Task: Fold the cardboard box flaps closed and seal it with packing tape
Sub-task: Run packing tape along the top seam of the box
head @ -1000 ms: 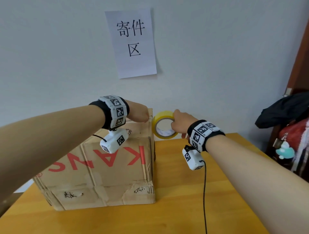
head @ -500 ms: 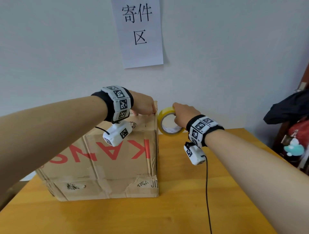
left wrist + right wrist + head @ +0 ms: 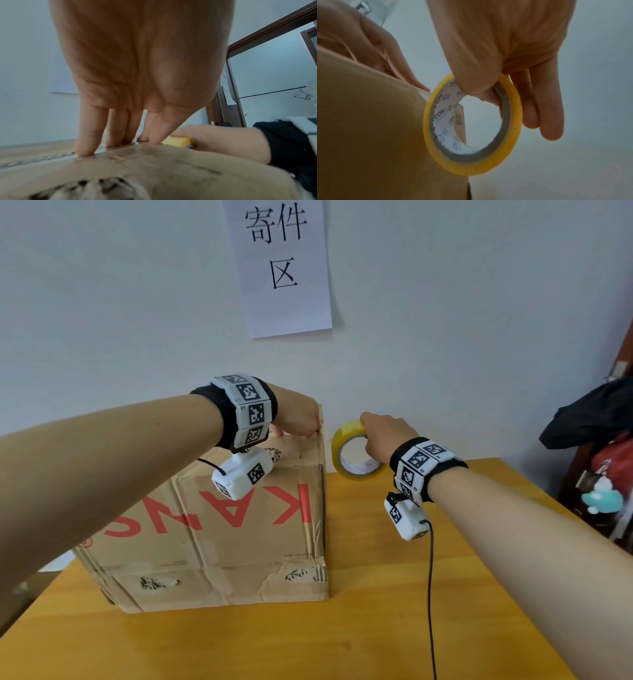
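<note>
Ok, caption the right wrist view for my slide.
Right hand pinches yellow packing tape roll beside brown cardboard box.

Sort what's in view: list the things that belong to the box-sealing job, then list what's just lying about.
Part of the job:
- brown cardboard box with red lettering
- yellow roll of packing tape
- left hand, fingers pressing the box top
- right hand, pinching the roll

Just lying about:
- white paper sign with black characters on the wall
- dark bag
- pale green charm
</note>
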`<state>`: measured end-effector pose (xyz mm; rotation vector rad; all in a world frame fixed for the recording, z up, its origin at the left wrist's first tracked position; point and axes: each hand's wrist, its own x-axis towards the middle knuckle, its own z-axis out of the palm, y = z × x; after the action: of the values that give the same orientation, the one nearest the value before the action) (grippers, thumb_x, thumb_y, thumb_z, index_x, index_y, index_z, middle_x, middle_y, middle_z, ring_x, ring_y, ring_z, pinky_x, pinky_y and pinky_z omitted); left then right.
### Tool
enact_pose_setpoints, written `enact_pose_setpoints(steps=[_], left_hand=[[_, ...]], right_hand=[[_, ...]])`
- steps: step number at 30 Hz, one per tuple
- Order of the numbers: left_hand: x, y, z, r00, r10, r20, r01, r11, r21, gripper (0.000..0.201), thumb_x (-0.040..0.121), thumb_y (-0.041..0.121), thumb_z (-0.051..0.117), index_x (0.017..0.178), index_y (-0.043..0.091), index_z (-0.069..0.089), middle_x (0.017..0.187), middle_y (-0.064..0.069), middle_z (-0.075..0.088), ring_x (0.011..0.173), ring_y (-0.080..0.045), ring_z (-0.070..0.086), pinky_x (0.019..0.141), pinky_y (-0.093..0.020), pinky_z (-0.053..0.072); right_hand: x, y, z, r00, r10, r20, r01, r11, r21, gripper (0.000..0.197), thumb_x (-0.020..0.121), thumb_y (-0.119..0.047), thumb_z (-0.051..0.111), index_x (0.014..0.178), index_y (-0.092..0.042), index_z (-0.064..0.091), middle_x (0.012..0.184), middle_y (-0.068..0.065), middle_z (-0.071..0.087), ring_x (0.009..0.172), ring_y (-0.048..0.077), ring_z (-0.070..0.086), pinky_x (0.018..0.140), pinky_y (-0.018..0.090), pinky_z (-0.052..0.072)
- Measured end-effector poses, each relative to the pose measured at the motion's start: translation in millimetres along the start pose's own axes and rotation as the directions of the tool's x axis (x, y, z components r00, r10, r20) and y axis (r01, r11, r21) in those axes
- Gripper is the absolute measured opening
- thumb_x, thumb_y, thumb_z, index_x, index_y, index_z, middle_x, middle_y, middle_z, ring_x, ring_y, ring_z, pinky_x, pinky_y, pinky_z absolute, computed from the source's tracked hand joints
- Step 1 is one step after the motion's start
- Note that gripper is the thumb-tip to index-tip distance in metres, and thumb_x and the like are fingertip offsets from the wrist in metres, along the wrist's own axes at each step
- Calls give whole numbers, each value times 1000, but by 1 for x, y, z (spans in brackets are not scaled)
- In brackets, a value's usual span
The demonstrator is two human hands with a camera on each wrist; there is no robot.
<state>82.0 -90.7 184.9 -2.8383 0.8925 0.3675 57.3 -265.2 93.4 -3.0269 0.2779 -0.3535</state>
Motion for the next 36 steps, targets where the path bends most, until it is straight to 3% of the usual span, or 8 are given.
enact_pose_setpoints(steps=[6, 10, 13, 16, 21, 24, 30, 36], left_hand=[[-1, 3, -2, 1000, -3, 21, 4, 1000, -17, 22, 98, 9, 43, 111, 13, 61, 107, -1, 57, 102, -29, 59, 75, -29, 49], [0, 4, -3, 1000, -15, 18, 16, 999, -49, 54, 95, 7, 41, 146, 26, 43, 149, -3, 43, 115, -27, 56, 86, -32, 53], [-5, 12, -6, 999, -11, 51, 12, 1000, -24, 60, 95, 6, 36, 146, 35, 45, 152, 1, 42, 114, -23, 52, 96, -37, 54], [-12, 24, -10, 999, -24, 24, 23, 998, 67, 53, 100, 7, 33, 146, 27, 49, 150, 4, 46, 126, -21, 48, 91, -21, 44], [-4, 22, -13, 998, -63, 22, 63, 997, 39, 41, 98, 14, 43, 139, 17, 49, 126, -8, 57, 80, -22, 64, 89, -40, 57], [-3, 14, -14, 994, -111, 15, 111, 993, -24, 42, 95, 15, 51, 136, 17, 41, 117, -12, 59, 81, -31, 70, 91, -45, 56], [-11, 12, -14, 995, -96, 14, 97, 993, -72, 39, 99, 9, 48, 138, 9, 47, 124, -7, 53, 74, -17, 60, 91, -38, 53], [-11, 7, -10, 996, -86, -16, 83, 985, -148, 45, 96, 9, 52, 139, 19, 47, 134, -2, 50, 71, -12, 56, 87, -36, 50]], right_hand=[[-1, 7, 4, 999, -13, -41, 10, 998, -54, 15, 93, -2, 47, 99, -14, 39, 72, 3, 42, 70, 26, 48, 56, 33, 35], [-2, 6, 3, 999, -20, -25, 17, 997, -79, 15, 94, -3, 48, 105, -14, 44, 73, 2, 42, 74, 26, 50, 58, 33, 37], [-2, -8, 6, 999, -46, -6, 45, 990, -132, 17, 95, -3, 46, 110, -12, 48, 74, 2, 41, 74, 26, 49, 62, 34, 38], [3, -22, 0, 998, -64, -10, 60, 972, -227, 19, 97, -6, 47, 114, -12, 50, 74, 3, 40, 78, 26, 49, 67, 35, 37], [10, -35, -18, 990, -94, -108, 55, 946, -321, 21, 97, -9, 47, 116, -14, 52, 71, 2, 37, 77, 26, 47, 68, 35, 36], [10, -38, -26, 986, -98, -136, 51, 948, -316, 18, 95, -10, 50, 112, -15, 53, 70, 1, 36, 77, 26, 46, 67, 34, 35], [8, -38, -30, 987, -82, -137, 43, 963, -267, 15, 94, -14, 52, 109, -16, 55, 73, 1, 42, 76, 26, 48, 67, 34, 35], [0, -14, -12, 1000, 9, 0, -9, 1000, -22, 26, 93, -12, 54, 119, -15, 56, 108, 9, 64, 84, 27, 56, 70, 34, 45]])
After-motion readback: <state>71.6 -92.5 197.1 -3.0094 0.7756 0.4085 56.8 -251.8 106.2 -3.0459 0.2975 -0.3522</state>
